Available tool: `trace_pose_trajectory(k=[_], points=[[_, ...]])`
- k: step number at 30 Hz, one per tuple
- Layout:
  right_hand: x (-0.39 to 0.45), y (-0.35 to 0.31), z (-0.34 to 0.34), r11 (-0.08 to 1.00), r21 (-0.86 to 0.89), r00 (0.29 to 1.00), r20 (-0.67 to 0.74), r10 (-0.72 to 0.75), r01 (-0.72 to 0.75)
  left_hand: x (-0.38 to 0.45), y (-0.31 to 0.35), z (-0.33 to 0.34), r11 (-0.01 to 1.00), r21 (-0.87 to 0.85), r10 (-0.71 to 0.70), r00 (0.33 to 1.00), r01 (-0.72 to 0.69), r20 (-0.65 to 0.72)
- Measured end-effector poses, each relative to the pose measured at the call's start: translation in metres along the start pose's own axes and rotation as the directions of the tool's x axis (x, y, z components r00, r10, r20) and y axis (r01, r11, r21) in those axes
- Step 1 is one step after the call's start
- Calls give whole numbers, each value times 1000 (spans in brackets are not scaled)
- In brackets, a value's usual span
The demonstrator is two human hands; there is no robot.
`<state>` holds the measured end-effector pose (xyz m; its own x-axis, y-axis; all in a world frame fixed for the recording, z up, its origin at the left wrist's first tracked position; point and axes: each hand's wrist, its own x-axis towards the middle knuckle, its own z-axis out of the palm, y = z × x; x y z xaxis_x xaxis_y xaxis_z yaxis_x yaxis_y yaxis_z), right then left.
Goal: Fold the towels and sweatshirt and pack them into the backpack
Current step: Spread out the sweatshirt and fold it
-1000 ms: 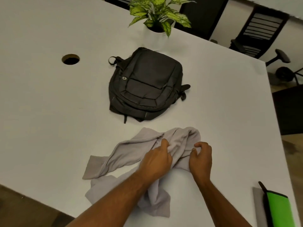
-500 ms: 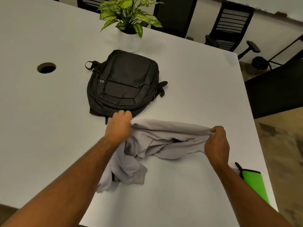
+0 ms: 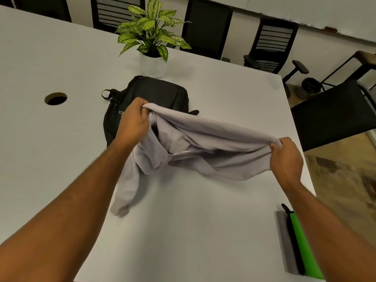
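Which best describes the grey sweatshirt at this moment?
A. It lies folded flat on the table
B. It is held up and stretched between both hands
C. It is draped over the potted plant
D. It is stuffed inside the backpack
B: the left hand and right hand each grip an end of the sweatshirt, which hangs between them in front of the backpack, one sleeve trailing onto the table.

Pale grey sweatshirt (image 3: 213, 137), black backpack (image 3: 162, 92)
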<state>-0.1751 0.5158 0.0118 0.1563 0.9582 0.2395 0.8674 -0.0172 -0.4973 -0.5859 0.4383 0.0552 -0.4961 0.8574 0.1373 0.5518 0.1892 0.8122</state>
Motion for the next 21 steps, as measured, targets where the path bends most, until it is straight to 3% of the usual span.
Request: trace_pose_trajectory(k=[3, 6, 8, 10, 14, 18, 21], points=[[-2, 4, -3, 985, 85, 987, 66, 147, -153, 7, 30, -10, 996, -13, 93, 992, -92, 83], [4, 8, -15, 957, 169, 972, 61, 229, -236, 14, 53, -36, 970, 75, 196, 930, -230, 312], [11, 6, -29, 944, 223, 970, 19, 244, -242, 19, 64, -55, 933, 192, 187, 865, -305, 465], [19, 0, -46, 951, 245, 979, -37, 202, -188, 24, 69, -66, 873, 347, 117, 837, -344, 535], [32, -14, -77, 978, 207, 982, -174, 77, -40, 40, 58, -65, 774, 546, 109, 917, -320, 382], [41, -17, -87, 993, 103, 966, -256, -35, 63, 44, 31, -54, 805, 561, 138, 980, -194, 141], [40, -13, -82, 996, 24, 973, -218, -81, 88, 38, 9, -46, 839, 525, 132, 990, -141, 54]])
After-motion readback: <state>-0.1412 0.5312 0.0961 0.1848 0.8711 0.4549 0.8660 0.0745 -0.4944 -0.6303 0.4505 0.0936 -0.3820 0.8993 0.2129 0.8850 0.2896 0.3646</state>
